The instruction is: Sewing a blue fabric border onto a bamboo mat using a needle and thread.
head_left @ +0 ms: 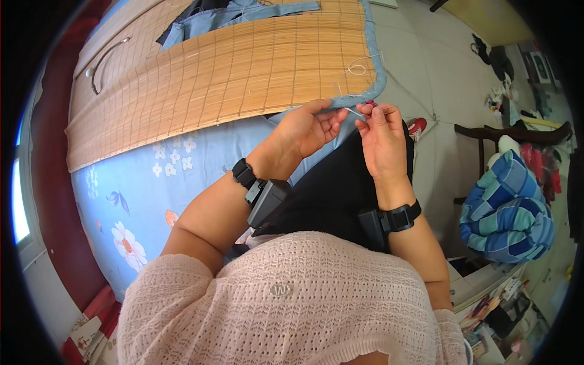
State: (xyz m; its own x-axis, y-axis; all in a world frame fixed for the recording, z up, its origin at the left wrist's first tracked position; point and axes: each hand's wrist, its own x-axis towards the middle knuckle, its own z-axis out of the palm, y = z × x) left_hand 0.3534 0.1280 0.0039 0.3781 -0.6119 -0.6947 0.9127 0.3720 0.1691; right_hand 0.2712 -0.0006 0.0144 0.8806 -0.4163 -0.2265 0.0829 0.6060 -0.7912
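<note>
A woven bamboo mat [243,73] with blue cloth edging [381,67] lies in front of me. At its near right corner, a short white thread [354,113] spans the gap between my hands. My left hand [307,129] is palm up with curled fingers, its fingertips at the thread's left end and its thumb along the mat's edge. My right hand [384,143] pinches the other end between thumb and fingers. Something small and dark red [370,104] shows just behind its fingertips. Looped white thread [356,69] rests on the mat's corner. Any needle is too small to make out.
Blue and dark cloth pieces [237,19] lie on the mat's far part. Under the mat is a blue flowered bedsheet [146,182]. Right of me are a wooden chair [486,135], a rolled blue checked quilt [508,210] and a cluttered shelf [486,316]. A red shoe [417,127] is on the floor.
</note>
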